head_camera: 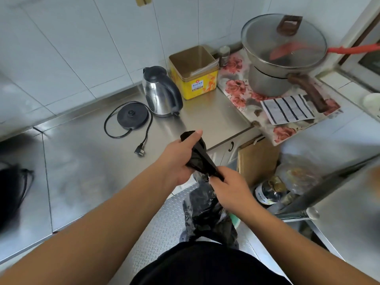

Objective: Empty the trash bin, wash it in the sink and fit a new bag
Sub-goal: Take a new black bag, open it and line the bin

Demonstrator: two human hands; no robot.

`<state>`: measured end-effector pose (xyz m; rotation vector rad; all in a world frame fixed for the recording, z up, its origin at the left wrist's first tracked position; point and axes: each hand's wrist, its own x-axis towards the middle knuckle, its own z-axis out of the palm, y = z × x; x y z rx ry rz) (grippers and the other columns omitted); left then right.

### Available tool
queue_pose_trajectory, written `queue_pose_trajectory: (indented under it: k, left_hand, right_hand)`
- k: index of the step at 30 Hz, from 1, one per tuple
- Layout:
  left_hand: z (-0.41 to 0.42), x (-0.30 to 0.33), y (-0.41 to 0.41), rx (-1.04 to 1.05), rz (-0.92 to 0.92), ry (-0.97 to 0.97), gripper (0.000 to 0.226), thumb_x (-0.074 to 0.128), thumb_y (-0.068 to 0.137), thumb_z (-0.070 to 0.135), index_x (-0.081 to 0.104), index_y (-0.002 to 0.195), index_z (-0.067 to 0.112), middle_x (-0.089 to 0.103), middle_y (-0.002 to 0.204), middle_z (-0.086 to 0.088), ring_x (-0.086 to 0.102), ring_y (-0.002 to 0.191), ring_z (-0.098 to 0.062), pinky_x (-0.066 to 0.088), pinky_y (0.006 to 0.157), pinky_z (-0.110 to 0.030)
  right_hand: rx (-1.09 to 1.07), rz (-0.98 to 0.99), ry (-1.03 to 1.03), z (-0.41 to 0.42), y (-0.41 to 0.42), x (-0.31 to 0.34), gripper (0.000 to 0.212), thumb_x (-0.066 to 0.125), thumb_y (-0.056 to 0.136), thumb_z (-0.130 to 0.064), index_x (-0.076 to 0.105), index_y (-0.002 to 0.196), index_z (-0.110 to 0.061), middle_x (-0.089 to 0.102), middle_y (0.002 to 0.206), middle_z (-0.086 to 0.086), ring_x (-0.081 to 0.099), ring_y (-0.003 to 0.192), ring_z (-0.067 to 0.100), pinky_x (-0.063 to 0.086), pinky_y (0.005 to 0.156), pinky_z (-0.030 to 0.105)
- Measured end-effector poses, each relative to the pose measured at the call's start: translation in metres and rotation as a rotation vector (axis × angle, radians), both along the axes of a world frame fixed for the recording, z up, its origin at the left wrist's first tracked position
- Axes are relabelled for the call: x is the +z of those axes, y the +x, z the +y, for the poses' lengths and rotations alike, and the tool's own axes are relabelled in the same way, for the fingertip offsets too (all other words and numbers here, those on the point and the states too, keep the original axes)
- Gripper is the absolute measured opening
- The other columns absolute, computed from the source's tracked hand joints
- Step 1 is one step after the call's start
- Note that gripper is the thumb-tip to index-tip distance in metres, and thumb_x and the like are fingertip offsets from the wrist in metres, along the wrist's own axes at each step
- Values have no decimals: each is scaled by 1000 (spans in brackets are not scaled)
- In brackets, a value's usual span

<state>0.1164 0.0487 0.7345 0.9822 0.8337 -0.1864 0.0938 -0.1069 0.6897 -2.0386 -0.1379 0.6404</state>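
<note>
Both hands, left and right, fingers clamped on black bag, stretching it apart, probably to open it.

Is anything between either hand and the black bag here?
Nothing visible. The left hand grips the black bag at its bunched upper end and the right hand pinches it lower down; the rest hangs below.

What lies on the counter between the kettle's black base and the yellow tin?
The steel kettle stands between the black base and the yellow tin, off its base, in the head view.
</note>
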Motion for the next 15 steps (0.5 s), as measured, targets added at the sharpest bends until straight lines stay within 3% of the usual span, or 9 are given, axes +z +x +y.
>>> queue_pose_trajectory:
  k: [2,6,9,12,15]
  left_hand:
    - [9,2,-3,-70,-23,44,45,80,82,25,61,115,1,69,116,-26,69,104,-41,60,84,-52]
    - [32,5,-13,-367,-91,106,29,75,84,10,64,111,6,75,104,-16,74,94,-29,61,73,-37]
    - [49,4,-15,-598,-136,159,36,73,80,-2,63,113,7,74,107,-16,72,102,-31,59,85,-42]
    - [57,2,-12,-766,-86,533,39,75,75,0,58,109,10,70,106,-17,69,99,-34,59,88,-46]
    - [60,-1,-7,-905,-82,1053,30,72,76,12,52,98,13,62,92,-10,61,85,-26,54,70,-35]
  right_hand:
    - [39,-1,7,-5,4,1,21,48,93,-22,51,72,-17,42,48,-10,36,48,9,27,51,31]
    - [100,-54,-34,-15,15,2,37,46,93,-17,40,58,-26,40,47,-10,33,45,7,23,52,32]
    - [39,-61,-56,-20,26,1,42,46,93,-18,41,52,-29,39,45,-10,32,43,5,23,55,33]
    - [-20,-73,-83,-25,39,2,48,46,93,-17,41,47,-30,36,43,-9,30,42,8,21,54,33]
    - [13,-152,-155,-29,51,8,45,47,90,-18,37,47,-27,33,43,-7,28,42,11,18,53,34]
